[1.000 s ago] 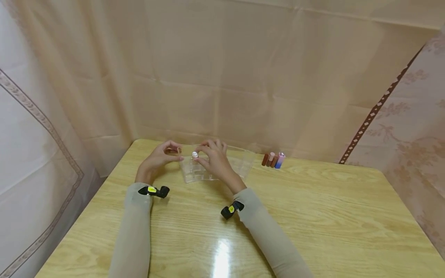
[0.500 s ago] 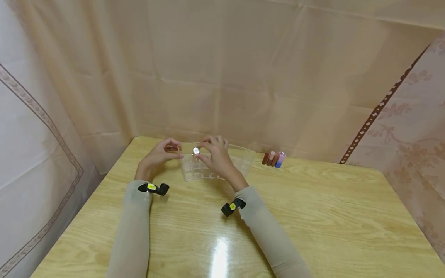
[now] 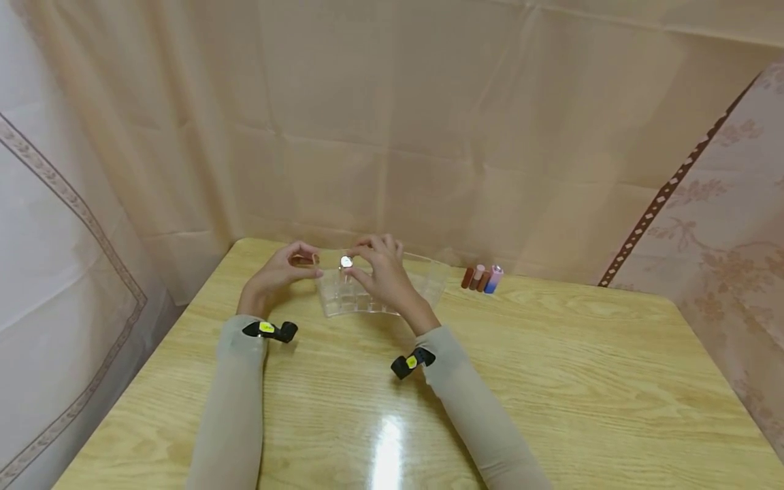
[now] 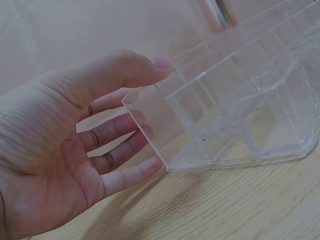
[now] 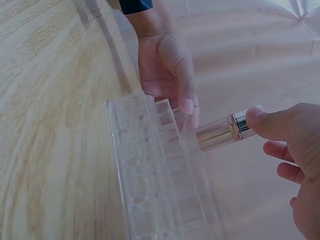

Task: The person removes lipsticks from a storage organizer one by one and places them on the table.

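Observation:
A clear plastic organizer [image 3: 429, 287] with several compartments stands near the table's back edge. At its left end, my left hand [image 3: 277, 273] holds the side wall, thumb on one side and fingers on the other, as the left wrist view shows. My right hand [image 3: 387, 278] pinches a lipstick tube [image 5: 217, 137] by its shiny silver end [image 5: 242, 124]. The tube's clear and gold lower part points at the organizer's rear row, toward the left end. Whether its tip is inside a compartment I cannot tell.
Right of the organizer, several lipstick tubes [image 3: 478, 280] stand in a group, brown, pink and pink-to-blue. The wooden table [image 3: 551, 381] stretches forward and right. A beige curtain [image 3: 392, 136] hangs right behind the table.
My right hand has shifted slightly with the lipstick tube, whose silver end now catches more light. The left hand keeps its hold on the organizer. The head view has tilted a little.

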### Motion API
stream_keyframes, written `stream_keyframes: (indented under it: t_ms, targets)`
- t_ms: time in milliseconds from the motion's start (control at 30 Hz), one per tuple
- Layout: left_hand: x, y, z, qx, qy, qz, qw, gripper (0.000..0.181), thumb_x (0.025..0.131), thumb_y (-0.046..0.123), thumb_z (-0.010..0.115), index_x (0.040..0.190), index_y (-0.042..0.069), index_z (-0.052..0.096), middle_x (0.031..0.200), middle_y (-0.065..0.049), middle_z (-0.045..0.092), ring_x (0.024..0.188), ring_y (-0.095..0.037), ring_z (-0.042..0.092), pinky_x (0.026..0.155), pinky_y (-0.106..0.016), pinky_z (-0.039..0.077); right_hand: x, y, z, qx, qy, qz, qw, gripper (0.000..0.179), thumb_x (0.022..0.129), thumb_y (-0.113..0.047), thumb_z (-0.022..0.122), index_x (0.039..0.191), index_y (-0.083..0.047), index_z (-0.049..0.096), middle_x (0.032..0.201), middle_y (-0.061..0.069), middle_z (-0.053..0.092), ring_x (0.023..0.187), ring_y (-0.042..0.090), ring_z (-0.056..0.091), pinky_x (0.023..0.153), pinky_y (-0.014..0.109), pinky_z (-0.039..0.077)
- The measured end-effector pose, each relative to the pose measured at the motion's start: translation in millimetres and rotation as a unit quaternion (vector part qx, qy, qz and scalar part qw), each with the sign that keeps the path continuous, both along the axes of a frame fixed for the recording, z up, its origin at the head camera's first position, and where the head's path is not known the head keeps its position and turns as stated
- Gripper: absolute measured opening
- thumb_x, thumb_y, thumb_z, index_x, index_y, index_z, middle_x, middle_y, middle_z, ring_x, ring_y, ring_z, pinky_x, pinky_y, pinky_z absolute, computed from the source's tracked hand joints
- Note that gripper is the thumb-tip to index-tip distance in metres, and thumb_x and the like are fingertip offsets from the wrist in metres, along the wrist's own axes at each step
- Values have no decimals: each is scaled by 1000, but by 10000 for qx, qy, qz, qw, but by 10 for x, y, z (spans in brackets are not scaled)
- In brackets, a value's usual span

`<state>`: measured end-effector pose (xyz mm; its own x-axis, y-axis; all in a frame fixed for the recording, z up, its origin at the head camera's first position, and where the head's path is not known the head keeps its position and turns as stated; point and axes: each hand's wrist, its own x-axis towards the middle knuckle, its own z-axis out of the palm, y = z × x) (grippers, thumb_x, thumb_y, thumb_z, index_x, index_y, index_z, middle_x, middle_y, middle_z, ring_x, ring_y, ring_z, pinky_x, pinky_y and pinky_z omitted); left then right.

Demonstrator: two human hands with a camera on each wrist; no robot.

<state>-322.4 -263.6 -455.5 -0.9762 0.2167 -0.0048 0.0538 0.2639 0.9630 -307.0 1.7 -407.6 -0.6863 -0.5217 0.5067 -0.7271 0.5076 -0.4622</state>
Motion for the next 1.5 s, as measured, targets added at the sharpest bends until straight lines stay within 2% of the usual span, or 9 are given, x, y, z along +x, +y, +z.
stream_keyframes:
  t_ms: [233,400,633,800,967,1133,1267,1500]
  targets:
    - [-5,-7,-10,-88,22,-22,10000,52,91,11,77,132,-4,50,124,-12,57,116,-20,56,94,-26,50,10,15,29,7,36,13,10000,27,91,-25,76,113,-10,74,126,10,62,114,27,44,108,54,26]
    - [-2,-5,0,-130,-9,7,9999,50,91,11,76,132,-2,51,119,-5,57,115,-18,56,93,-26,50,23,26,58,144,22,49,9999,27,91,-27,76,113,-11,74,127,10,61,114,27,44,108,54,25]
    - [-5,4,18,-235,221,-40,9995,47,90,10,77,129,-4,53,116,-5,58,110,-18,58,88,-24,52,36,57,76,257,-8,35,9997,27,92,-25,76,115,-11,74,125,7,61,114,27,45,106,54,26]
    - [-4,3,14,-182,209,-40,9996,50,90,10,77,130,-6,51,117,-7,58,108,-18,58,87,-24,51,38,74,90,284,-66,106,9995,25,92,-25,76,113,-12,73,126,7,61,114,27,45,105,55,26]
    - [0,-8,-3,-153,129,-9,9998,52,90,10,78,131,-5,50,117,-4,57,110,-17,57,89,-24,51,46,95,130,302,-204,220,9991,23,91,-24,77,110,-12,74,126,9,61,116,29,45,110,57,23]
    - [3,1,-19,-59,69,13,10000,52,90,10,78,131,-5,50,116,-3,57,111,-18,56,90,-25,51,52,115,170,436,-290,154,9985,22,91,-25,77,110,-14,74,125,8,61,118,28,44,111,56,23]
    - [4,6,-25,-25,49,-7,10000,50,89,9,78,130,-3,51,117,-4,57,112,-19,55,90,-24,50,69,130,209,514,-113,76,9986,23,92,-27,77,110,-15,74,123,7,61,116,27,45,109,55,25]
    - [-7,-12,-30,-125,234,-53,9996,48,90,7,77,130,-2,52,119,-9,57,111,-18,56,89,-22,50,100,172,262,373,362,26,9986,25,91,-28,78,110,-13,73,120,7,62,113,26,46,106,55,27]
